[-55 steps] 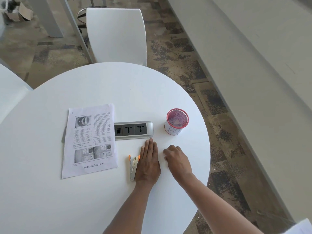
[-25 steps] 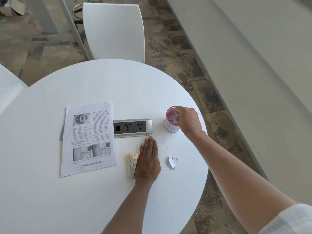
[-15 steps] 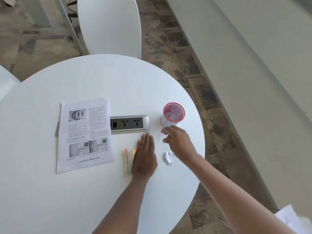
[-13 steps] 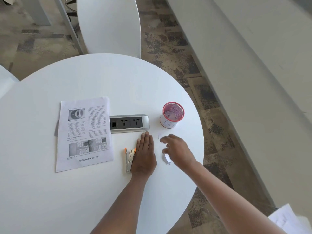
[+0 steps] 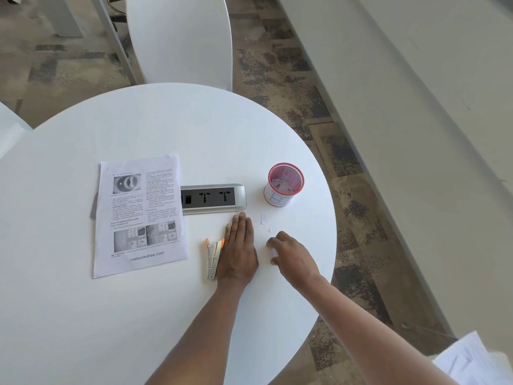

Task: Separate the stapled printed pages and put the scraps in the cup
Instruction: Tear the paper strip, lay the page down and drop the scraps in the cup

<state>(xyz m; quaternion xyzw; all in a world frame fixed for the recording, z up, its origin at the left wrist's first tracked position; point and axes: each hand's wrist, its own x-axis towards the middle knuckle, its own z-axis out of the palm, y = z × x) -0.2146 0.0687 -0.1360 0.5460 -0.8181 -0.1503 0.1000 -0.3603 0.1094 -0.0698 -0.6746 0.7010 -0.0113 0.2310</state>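
Red mesh cup holding paper scraps, nearer than cup a right hand curled over a scrap, grip unclear, left hand flat, empty.

The setting was an office meeting area: a round white table with a built-in socket strip, white chairs and carpet tiles.

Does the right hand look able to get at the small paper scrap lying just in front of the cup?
Probably yes: the right hand is close to the scrap, with only bare table between them.
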